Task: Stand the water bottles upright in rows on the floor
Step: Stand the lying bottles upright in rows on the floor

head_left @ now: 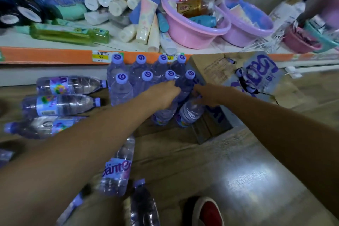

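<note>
Glossy wood-look floor [247,179], prob. shop shelf [45,56]

Clear glossy plastic bottles [121,90]; matt torn cardboard box [216,67]; wood-look floor [238,179] (shiny).

Both bare forearms are extended forward and converge toward the middle of the view. The left hand [163,95] is seen from the back, fingers curled downward around a bottle. The right hand [206,95] is turned inward, fingers curled against a bottle's shoulder. The fingertips are hidden.
</note>
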Demonstrator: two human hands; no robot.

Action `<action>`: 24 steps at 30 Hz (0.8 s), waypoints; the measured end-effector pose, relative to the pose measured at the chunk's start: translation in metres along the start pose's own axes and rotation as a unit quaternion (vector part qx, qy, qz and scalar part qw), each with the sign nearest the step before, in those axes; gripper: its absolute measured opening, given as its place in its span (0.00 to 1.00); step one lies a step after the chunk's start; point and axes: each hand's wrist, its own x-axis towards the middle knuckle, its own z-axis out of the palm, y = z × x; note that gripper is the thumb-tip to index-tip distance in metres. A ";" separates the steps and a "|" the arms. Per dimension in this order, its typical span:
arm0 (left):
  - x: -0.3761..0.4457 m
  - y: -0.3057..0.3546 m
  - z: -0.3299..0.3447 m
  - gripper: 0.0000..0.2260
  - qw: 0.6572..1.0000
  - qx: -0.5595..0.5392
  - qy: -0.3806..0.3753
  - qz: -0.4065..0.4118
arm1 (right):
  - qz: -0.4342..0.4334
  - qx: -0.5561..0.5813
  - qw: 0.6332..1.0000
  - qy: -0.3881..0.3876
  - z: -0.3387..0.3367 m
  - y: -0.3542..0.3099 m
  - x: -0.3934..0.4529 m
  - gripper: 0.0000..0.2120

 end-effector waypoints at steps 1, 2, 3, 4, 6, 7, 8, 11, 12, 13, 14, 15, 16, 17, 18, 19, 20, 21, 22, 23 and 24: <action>-0.001 0.001 0.000 0.09 1.000 -0.003 0.002 -0.006 | 0.016 -0.012 1.000 0.007 0.003 -0.002 0.000 0.21; -0.002 0.001 0.000 0.09 1.000 -0.004 0.004 -0.014 | 0.022 -0.017 0.999 0.016 0.006 -0.003 0.002 0.21; -0.002 -0.001 -0.001 0.09 1.000 -0.003 0.009 -0.023 | 0.021 -0.011 0.999 0.022 0.009 -0.004 0.004 0.19; -0.001 -0.005 -0.003 0.09 0.999 -0.001 0.013 -0.030 | 0.011 0.008 1.000 0.027 0.010 -0.004 0.006 0.15; 0.001 -0.012 -0.008 0.11 0.999 0.012 0.013 -0.040 | -0.019 0.052 0.998 0.026 0.008 0.000 0.008 0.09; 0.003 -0.014 -0.010 0.12 0.999 0.019 0.010 -0.044 | -0.045 0.049 0.997 0.036 0.008 0.002 0.009 0.08; 0.003 -0.013 -0.011 0.13 0.998 0.021 0.007 -0.051 | -0.070 0.035 0.996 0.053 0.007 0.004 0.010 0.09; 0.006 -0.011 -0.013 0.20 0.995 -0.012 0.017 -0.096 | -0.118 0.004 0.987 0.110 0.011 0.012 0.013 0.12; 0.008 -0.010 -0.014 0.22 0.994 -0.024 0.024 -0.108 | -0.122 0.001 0.985 0.120 0.012 0.015 0.014 0.12; 0.009 -0.009 -0.014 0.23 0.993 -0.031 0.027 -0.115 | -0.125 0.006 0.984 0.123 0.013 0.018 0.014 0.12; 0.009 -0.006 -0.014 0.24 0.992 -0.031 0.025 -0.118 | -0.131 0.014 0.984 0.124 0.013 0.019 0.014 0.12; 0.010 -0.002 -0.013 0.24 0.992 -0.027 0.018 -0.119 | -0.138 0.024 0.982 0.124 0.012 0.020 0.014 0.11; 0.011 0.000 -0.012 0.24 0.992 -0.021 0.010 -0.122 | -0.139 0.028 0.982 0.125 0.011 0.021 0.015 0.09; 0.012 0.002 -0.012 0.23 0.992 -0.015 0.008 -0.125 | -0.136 0.025 0.982 0.126 0.011 0.020 0.015 0.08; 0.014 0.002 -0.011 0.21 0.993 -0.012 0.010 -0.121 | -0.127 0.020 0.984 0.126 0.011 0.019 0.016 0.10; 0.015 0.001 -0.011 0.18 0.994 -0.006 0.009 -0.113 | -0.116 0.014 0.985 0.124 0.010 0.018 0.016 0.14; 0.016 0.000 -0.011 0.16 0.995 -0.002 0.000 -0.101 | -0.104 0.008 0.987 0.125 0.010 0.017 0.016 0.17; 0.017 -0.001 -0.012 0.17 0.996 0.001 -0.017 -0.089 | -0.094 0.004 0.986 0.136 0.010 0.016 0.015 0.17; 0.018 -0.003 -0.013 0.19 0.997 0.004 -0.035 -0.075 | -0.086 0.002 0.985 0.148 0.010 0.015 0.014 0.17; 0.018 -0.003 -0.013 0.19 0.997 0.007 -0.040 -0.061 | -0.083 0.003 0.984 0.159 0.009 0.014 0.013 0.15; 0.019 -0.003 -0.012 0.18 0.998 0.008 -0.033 -0.052 | -0.081 0.006 0.983 0.165 0.009 0.014 0.012 0.14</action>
